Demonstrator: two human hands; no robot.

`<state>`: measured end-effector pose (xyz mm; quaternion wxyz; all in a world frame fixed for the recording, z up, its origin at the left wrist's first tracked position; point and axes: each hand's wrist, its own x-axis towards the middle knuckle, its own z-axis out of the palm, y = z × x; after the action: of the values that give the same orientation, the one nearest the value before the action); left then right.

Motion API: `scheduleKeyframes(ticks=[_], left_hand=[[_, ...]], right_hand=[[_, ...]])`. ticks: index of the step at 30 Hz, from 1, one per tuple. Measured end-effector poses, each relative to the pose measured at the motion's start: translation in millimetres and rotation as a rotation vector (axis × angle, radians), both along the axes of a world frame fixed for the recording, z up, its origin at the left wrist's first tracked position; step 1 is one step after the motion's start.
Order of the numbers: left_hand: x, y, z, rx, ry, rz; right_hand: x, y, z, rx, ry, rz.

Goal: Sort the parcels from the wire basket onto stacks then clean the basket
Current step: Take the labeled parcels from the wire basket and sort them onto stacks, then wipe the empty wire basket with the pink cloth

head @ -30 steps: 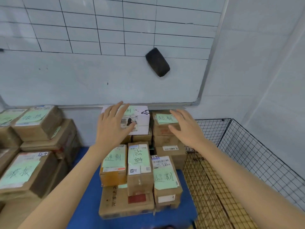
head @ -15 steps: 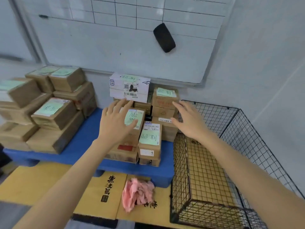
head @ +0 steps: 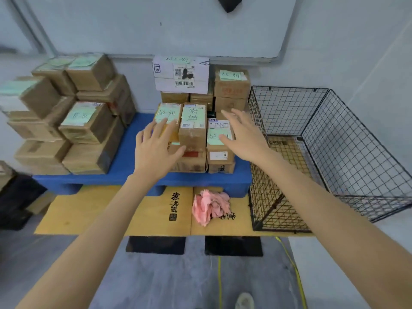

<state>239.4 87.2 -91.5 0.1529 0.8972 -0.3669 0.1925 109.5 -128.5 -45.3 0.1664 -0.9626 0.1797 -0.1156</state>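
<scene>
Brown cardboard parcels with green labels form a middle stack (head: pixel 192 128) on a blue pallet (head: pixel 133 175), topped at the back by a white parcel (head: pixel 181 74). A second parcel stack (head: pixel 73 121) fills the pallet's left end. The black wire basket (head: pixel 312 152) stands at the right, with no parcels in it. My left hand (head: pixel 156 148) and my right hand (head: pixel 243 134) hover with fingers spread in front of the middle stack, holding nothing. A crumpled pink cloth (head: pixel 210 207) lies on the yellow board below the pallet.
A whiteboard (head: pixel 156 25) hangs on the wall behind, with a black eraser (head: pixel 228 3) on it. The yellow board (head: pixel 111 212) sits on grey floor. Yellow cables (head: pixel 289 264) run across the floor. A dark object (head: pixel 15 201) stands at the far left.
My hands have drawn back from the middle stack, lower and nearer to me. The view has tilted down and pulled away, bringing the pink cloth, floor and whole basket into sight.
</scene>
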Motion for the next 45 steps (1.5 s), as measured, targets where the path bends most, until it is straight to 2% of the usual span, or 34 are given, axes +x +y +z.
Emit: scheduleKeyframes(ticks=[14, 25, 31, 37, 39, 42, 45], left_hand=[[-14.4, 9.4, -62.7, 0.022, 0.188, -0.076], [-18.5, -1.6, -107.1, 0.092, 0.251, -0.077], [-24.8, 8.1, -127.1, 0.134, 0.27, -0.071], [-31.4, 29.6, -146.7, 0.135, 0.308, -0.043], [-34.3, 34.7, -151.5, 0.138, 0.306, -0.042], [-39.2, 40.2, -158.1, 0.149, 0.314, -0.03], [-43.2, 46.2, -165.0, 0.157, 0.316, -0.01]], right_hand=[[-13.6, 60.4, -96.3, 0.093, -0.119, 0.029], [-18.9, 53.3, -160.4, 0.189, 0.06, 0.032], [-16.8, 52.0, -205.0, 0.176, 0.273, -0.022], [-12.7, 60.3, -229.2, 0.011, 0.167, -0.048], [-11.5, 64.9, -236.7, 0.041, 0.176, -0.065], [-11.1, 71.4, -251.1, 0.12, 0.317, -0.059], [-9.9, 75.9, -265.0, 0.152, 0.379, -0.069]])
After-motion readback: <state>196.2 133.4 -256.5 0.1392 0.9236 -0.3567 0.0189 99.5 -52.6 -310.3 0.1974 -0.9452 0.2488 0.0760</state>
